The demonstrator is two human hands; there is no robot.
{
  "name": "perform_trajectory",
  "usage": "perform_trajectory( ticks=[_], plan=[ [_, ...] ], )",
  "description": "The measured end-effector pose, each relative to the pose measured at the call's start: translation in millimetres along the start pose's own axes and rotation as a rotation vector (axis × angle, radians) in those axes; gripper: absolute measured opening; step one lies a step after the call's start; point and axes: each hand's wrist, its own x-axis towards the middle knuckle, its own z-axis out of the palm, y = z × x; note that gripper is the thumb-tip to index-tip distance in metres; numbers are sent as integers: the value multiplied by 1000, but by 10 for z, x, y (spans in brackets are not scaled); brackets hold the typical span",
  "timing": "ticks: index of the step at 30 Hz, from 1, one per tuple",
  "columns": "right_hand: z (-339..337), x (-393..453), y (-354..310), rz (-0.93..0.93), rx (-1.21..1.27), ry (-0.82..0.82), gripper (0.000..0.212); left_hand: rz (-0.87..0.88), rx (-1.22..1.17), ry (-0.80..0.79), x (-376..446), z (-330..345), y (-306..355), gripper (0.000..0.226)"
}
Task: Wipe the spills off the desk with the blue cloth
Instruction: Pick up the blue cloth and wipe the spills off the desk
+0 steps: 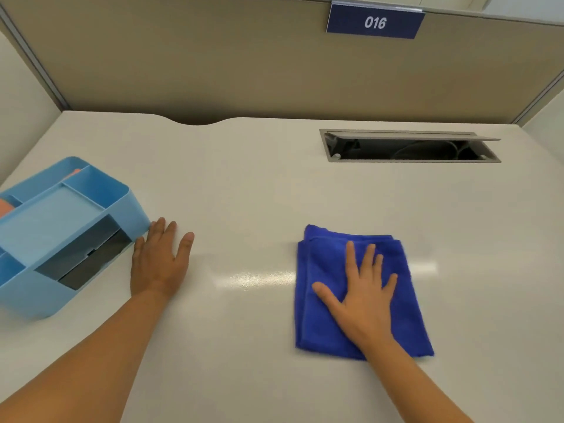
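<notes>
A folded blue cloth lies flat on the white desk, right of centre. My right hand presses down on top of it, palm flat and fingers spread. My left hand rests flat on the bare desk to the left, fingers together, its fingertips touching the corner of a light blue organiser. A faint glossy streak shows on the desk between the two hands; I cannot tell whether it is a spill or a reflection.
The light blue desk organiser with several compartments stands at the left edge. An open cable hatch is set into the desk at the back right. A beige partition with a "016" sign closes off the back.
</notes>
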Motion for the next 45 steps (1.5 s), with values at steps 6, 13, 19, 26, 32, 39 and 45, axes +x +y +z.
perform_trajectory(
  ticks=[6,13,19,26,32,39,45],
  plan=[
    [400,171,-1121,-493,-136,-167,74,-23,-70,-4,-25,-59,48,61],
    [506,885,-1615,-526,-158,-176,73,-10,-133,14,-52,-73,71,55],
    [468,1485,-1772,-430,-165,-141,74,-43,-146,24,-42,-63,75,55],
    [290,1939,-1583,-267,-145,-118,75,-52,-155,15,-64,-53,49,64],
    [89,2181,-1019,-56,-137,-76,78,-43,-134,11,-46,-43,30,78],
    [-92,2030,-254,198,-123,-19,80,-45,-91,-5,1,-18,12,56],
    [-119,1476,62,322,-111,16,79,-41,-90,-10,-4,-31,20,58]
  ],
)
